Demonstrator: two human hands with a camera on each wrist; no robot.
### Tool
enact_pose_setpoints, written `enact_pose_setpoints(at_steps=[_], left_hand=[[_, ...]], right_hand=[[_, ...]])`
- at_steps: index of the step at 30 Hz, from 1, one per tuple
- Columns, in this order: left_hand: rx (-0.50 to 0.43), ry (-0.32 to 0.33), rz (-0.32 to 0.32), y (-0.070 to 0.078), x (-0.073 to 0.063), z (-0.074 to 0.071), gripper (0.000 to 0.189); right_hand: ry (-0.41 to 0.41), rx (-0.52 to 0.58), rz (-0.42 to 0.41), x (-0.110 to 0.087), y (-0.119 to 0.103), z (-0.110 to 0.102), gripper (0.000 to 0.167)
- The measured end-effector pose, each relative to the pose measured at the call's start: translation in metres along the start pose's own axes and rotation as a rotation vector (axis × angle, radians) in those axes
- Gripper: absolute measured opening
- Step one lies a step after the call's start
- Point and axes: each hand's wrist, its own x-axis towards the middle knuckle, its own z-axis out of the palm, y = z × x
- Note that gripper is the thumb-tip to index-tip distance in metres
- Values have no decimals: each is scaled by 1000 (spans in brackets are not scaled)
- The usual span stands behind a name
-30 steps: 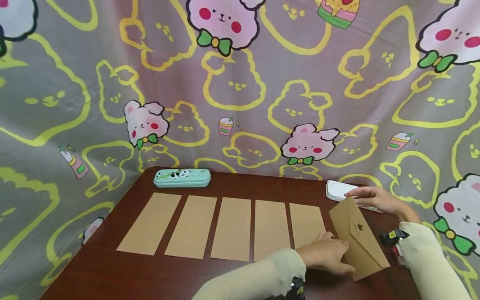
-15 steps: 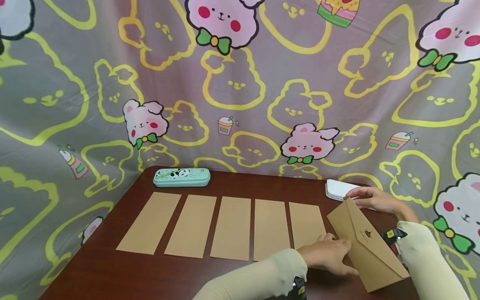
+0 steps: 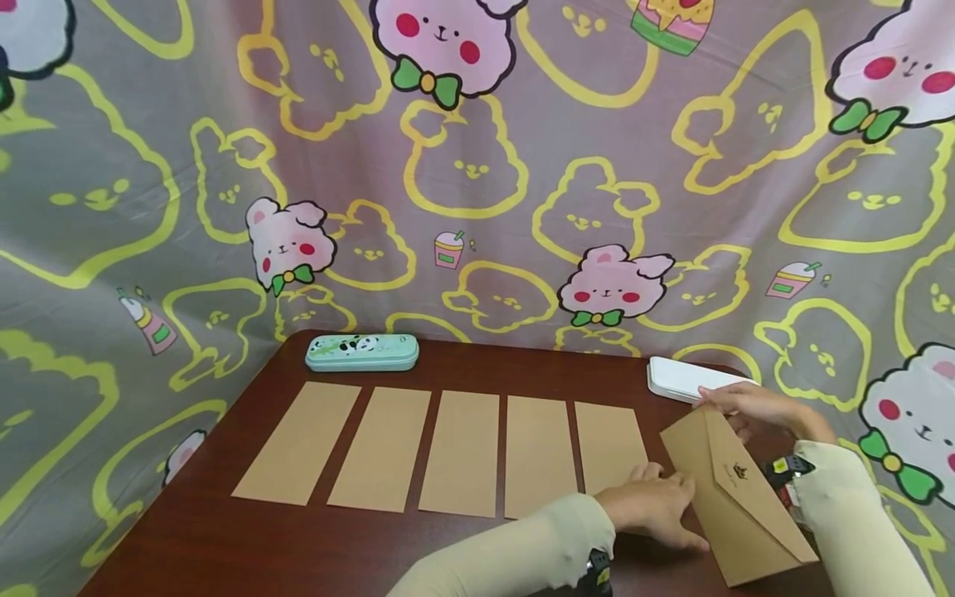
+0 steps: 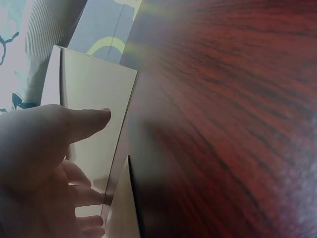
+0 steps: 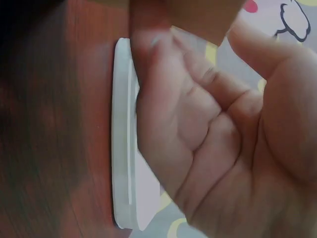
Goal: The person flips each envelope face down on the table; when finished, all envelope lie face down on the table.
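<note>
A brown paper envelope with a pointed flap and a small dark crown print stands tilted at the right of the table. My right hand pinches its upper corner between thumb and fingers; in the right wrist view, the envelope shows above the fingers. Beside its left edge is my left hand, low over the rightmost flat envelope, partly covering it. From the left wrist, the thumb is straight across the envelope's face, and the fingers are loosely bent near its edge.
Several plain brown envelopes lie in a row on the dark red-brown table. A mint pencil case with pandas is at the back left. Behind my right hand lies a white case. A patterned curtain hangs behind.
The envelope's lower end has swung to the right, toward the near edge. My right hand has moved slightly right and nearer, away from the white case. My left hand has barely moved.
</note>
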Motion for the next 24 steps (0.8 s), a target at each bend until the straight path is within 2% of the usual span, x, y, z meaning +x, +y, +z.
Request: enact_pose_setpoints(at_steps=[3,4,7,10,14,17,21,24], left_hand=[[14,2,0,-1,0,1,77],[14,9,0,-1,0,1,68],[26,30,0,-2,-2,2,51],[54,46,0,-3,-4,2,43],[116,67,-24,-2,-6,6,60],[148,90,-54,-1,-6,9,65],[168,130,-79,-1,-6,10,62],[176,158,-84,-3,-5,11,56]], right_hand=[[81,-145,33,-2,1,2,41],[111,-175,37,-2,2,2,39],[192,-223,38,-2,8,2,37],[252,-235,38,0,15,4,35],[305,-242,54,8,22,11,32],[370,-253,88,16,26,17,31],[452,-272,123,24,29,22,31],[482,-289,145,29,31,24,36]])
